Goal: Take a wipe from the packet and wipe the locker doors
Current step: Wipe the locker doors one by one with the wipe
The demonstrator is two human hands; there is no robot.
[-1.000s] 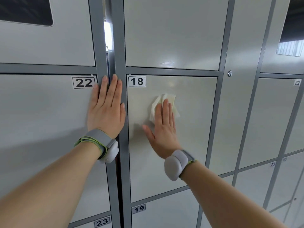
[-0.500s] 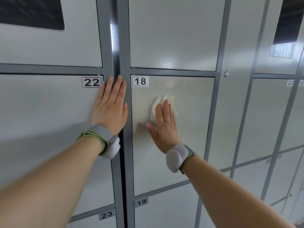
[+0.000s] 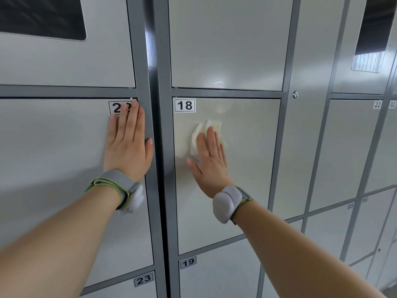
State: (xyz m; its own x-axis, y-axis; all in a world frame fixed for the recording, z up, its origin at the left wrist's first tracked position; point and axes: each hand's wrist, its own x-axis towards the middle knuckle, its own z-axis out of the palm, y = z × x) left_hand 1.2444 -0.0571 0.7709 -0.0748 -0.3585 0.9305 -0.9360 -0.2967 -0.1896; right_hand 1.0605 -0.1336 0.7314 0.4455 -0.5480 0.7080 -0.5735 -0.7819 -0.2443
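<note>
Right hand, fingers spread flat, presses the wipe onto door 18; left hand, flat too, braces beside it.

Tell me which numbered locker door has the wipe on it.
Door 18: the right hand presses the wipe flat against it. Door 22 has only the bare left hand on it; door 19 and door 23 below have neither.

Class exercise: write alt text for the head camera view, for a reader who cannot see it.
A person's right hand presses a white wipe flat against locker door 18, while the left hand rests flat on door 22, its fingertips partly covering the number label. Both wrists wear grey bands.
</note>
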